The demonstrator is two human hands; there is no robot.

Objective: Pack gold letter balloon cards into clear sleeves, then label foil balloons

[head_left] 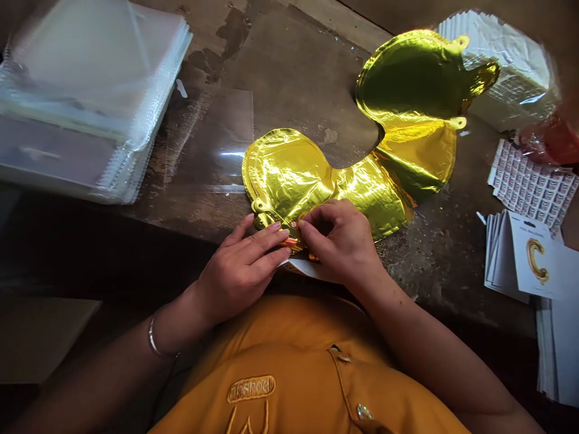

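Note:
A shiny gold foil balloon (289, 163), flat and shaped like a letter C, lies across the dark table. My left hand (246, 259) rests on its near lower end with fingers stretched out and pressing flat. Under those fingertips a bit of orange-red (291, 242) shows. My right hand (341, 238) is closed in a pinch over the foil, with a small round red-and-white sticker (294, 223) at its thumb tip. A white card edge (312, 269) sticks out below both hands, at the table's front edge.
Clear plastic sleeves (99, 90) are stacked at the left; a single clear sleeve (212, 144) lies beside the balloon. At the right are a white stack in plastic (506, 60), sticker sheets (534, 187), a red packet (552, 135) and printed cards (534, 253) showing a gold C.

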